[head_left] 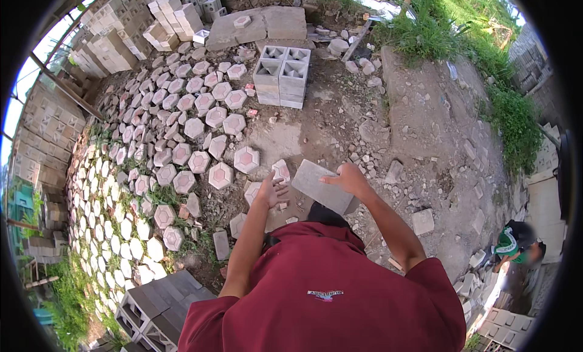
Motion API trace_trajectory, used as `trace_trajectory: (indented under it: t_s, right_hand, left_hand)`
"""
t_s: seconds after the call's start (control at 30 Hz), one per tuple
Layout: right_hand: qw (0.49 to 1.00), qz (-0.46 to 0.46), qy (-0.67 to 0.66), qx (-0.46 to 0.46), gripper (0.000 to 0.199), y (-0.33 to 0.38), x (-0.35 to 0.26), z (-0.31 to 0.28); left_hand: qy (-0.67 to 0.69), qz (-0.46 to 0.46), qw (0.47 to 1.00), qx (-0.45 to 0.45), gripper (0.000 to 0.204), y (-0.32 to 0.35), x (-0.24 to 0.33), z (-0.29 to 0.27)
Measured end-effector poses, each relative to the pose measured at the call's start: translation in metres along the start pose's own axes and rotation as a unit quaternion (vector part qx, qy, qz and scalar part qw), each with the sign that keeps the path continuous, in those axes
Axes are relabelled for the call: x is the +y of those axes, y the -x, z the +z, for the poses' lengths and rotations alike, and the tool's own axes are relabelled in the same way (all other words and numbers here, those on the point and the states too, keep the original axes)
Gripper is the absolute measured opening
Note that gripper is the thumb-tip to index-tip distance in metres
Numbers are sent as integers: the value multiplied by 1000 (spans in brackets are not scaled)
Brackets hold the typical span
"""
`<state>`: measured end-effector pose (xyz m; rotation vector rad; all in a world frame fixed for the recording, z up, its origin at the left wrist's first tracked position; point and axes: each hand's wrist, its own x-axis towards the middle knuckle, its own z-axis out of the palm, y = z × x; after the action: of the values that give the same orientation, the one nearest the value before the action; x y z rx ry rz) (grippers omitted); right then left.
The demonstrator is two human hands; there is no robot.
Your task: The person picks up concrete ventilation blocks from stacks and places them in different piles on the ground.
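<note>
While right hand (347, 178) grips the grey slab (322, 187) from above, its long axis running down-right, left hand (270, 191) hangs spread, empty, just left of it.

- Left hand (269, 191) reaches forward on a straight bare arm, fingers spread.
- Right hand (347, 177) curls downward, wrist bent, elbow out.

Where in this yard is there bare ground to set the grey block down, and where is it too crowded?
Bare dirt lies beyond the grey block in the right hand, between the stacked hollow blocks and the earth mound, with only scattered rubble. Left of the left hand, hexagonal pavers crowd the ground. More hollow blocks fill the lower left.
</note>
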<state>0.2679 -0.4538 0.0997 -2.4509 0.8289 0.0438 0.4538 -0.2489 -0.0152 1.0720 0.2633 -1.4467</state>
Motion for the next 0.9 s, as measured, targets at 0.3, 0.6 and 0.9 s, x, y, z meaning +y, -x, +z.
trace_trajectory:
  t_s: [0.3, 0.6, 0.9]
  right_hand:
    - [990, -135, 27, -42, 73, -133, 41, -60]
    - [930, -312, 160, -109, 79, -246, 51, -100]
    - [910, -324, 165, -199, 78, -387, -11, -69]
  left_hand:
    - [-99, -96, 987, -79, 90, -112, 102, 88]
    - [66, -101, 989, -88, 47, -165, 159, 140]
    - [1, -202, 976, -87, 46, -209, 284, 82]
